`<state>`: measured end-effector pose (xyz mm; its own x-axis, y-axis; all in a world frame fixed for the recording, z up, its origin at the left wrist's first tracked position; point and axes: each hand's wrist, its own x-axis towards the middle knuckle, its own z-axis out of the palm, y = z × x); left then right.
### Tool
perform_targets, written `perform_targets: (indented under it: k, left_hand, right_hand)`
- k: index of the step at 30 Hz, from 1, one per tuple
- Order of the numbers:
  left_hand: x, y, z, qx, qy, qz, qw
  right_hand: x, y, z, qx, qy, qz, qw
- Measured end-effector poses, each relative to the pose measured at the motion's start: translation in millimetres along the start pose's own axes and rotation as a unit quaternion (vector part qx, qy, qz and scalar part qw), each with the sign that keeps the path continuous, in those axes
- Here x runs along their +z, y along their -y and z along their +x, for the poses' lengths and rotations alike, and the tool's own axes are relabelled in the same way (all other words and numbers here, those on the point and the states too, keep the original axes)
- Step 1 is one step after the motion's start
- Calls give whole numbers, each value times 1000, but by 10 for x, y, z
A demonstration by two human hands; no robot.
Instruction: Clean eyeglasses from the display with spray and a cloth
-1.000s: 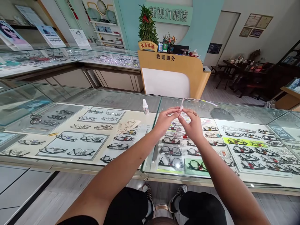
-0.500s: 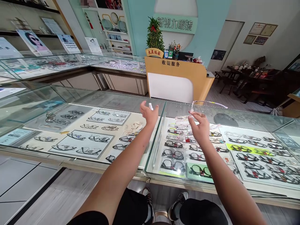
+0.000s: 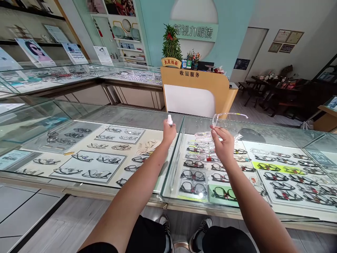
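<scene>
My left hand (image 3: 169,133) is closed around a small bottle with a white top (image 3: 170,120); most of its body is hidden by my fingers. My right hand (image 3: 223,142) pinches a pair of clear-framed eyeglasses (image 3: 215,120) above the glass counter, one temple stretching out to the right with a yellow mark and a purplish tip. Its lower part is hidden behind my fingers. Beneath both hands, the glass display case (image 3: 184,121) holds rows of eyeglasses (image 3: 194,174). A crumpled beige cloth (image 3: 147,147) appears left of my left forearm.
A wooden cashier desk (image 3: 196,78) stands beyond the case, bearing a potted plant (image 3: 171,44). More glass cases (image 3: 131,75) run along the back left. A dark wooden table (image 3: 283,84) is at the far right. A round dark tray (image 3: 251,135) shows behind the glasses.
My left hand's spread fingers have closed around the bottle, which now stands more upright. In my right hand the glasses have turned slightly, showing more of a lens rim. The view has shifted slightly.
</scene>
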<state>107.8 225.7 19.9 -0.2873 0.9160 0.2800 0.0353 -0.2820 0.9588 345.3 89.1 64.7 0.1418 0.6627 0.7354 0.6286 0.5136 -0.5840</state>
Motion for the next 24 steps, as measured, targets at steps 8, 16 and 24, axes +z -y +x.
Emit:
perform_targets:
  k: [8, 16, 24]
  left_hand:
    - [81, -694, -384, -154, 352, -196, 902]
    - [106, -883, -585, -165, 464, -214, 844]
    - [208, -699, -661, -28, 389, -125, 913]
  right_hand:
    - [-53, 183, 14, -19, -7, 10, 1000]
    - [14, 255, -56, -33, 69, 64, 995]
    - [30, 258, -57, 25, 122, 124, 984]
